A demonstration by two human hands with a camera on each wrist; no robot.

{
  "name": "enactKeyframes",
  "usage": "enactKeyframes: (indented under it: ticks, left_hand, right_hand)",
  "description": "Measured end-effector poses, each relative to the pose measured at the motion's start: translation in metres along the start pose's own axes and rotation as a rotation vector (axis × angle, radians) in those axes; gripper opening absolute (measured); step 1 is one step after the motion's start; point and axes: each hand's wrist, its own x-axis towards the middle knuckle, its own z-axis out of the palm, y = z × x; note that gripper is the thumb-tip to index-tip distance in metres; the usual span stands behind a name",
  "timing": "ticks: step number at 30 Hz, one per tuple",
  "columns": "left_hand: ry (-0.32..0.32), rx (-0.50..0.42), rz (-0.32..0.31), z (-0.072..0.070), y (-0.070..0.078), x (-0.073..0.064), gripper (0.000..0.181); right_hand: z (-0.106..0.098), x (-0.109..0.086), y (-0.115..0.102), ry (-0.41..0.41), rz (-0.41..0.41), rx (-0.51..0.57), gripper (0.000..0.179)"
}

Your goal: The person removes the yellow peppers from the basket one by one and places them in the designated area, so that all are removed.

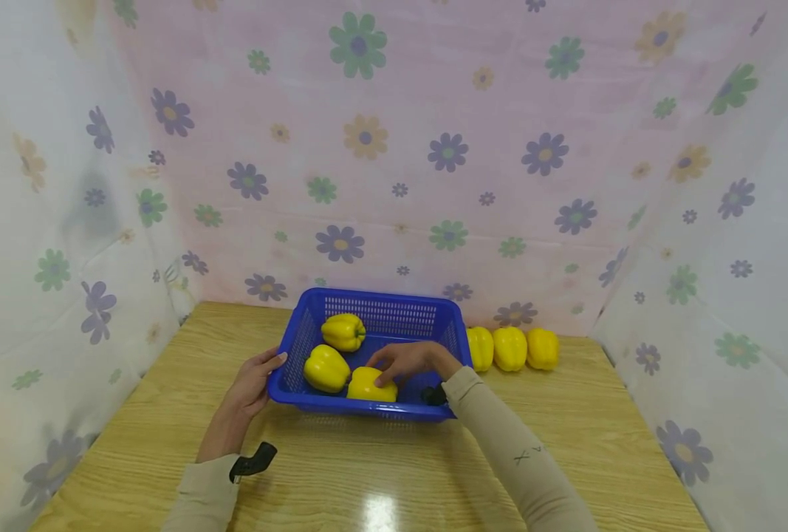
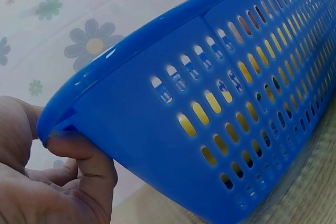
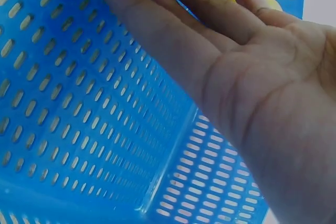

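A blue perforated plastic basket (image 1: 367,406) stands on the table, tilted in the left wrist view. At its left end my left hand (image 1: 250,384) grips the rim, pinching it between thumb and fingers. My right hand (image 1: 410,360) reaches inside and holds a yellow bell pepper (image 1: 365,387) near the front wall. Beside it lie a second yellow bell pepper (image 1: 327,368) and, farther back, a third yellow bell pepper (image 1: 343,332). The right wrist view shows the right fingers (image 3: 173,45) extending under the yellow pepper at the top edge; their tips are partly hidden.
To the right of the basket, three more yellow bell peppers (image 1: 509,349) stand in a row on the wooden table (image 1: 540,428). The leftmost is partly covered by the basket. Flower-patterned cloth (image 1: 394,185) encloses the back and both sides.
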Motion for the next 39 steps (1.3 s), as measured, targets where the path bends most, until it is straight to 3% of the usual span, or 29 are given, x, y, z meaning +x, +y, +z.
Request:
enactKeyframes:
  ticks: [6,16,26,39]
  left_hand:
    - [0.019,0.000,-0.015,0.003,0.000,0.000,0.065]
    - [0.047,0.008,-0.039,0.005,0.001,0.001,0.065]
    - [0.051,-0.010,-0.035,0.005,-0.002,0.001,0.064]
    - [0.033,0.017,-0.032,0.007,0.000,-0.001,0.065]
  right_hand:
    - [-0.001,-0.006,-0.001,0.004,0.034,-0.023,0.055]
    - [-0.007,-0.014,0.002,-0.085,0.010,-0.017,0.063]
    - [-0.011,-0.019,0.011,-0.052,0.000,0.085,0.057]
    - [-0.014,-0.022,0.024,0.001,-0.038,0.107,0.055]
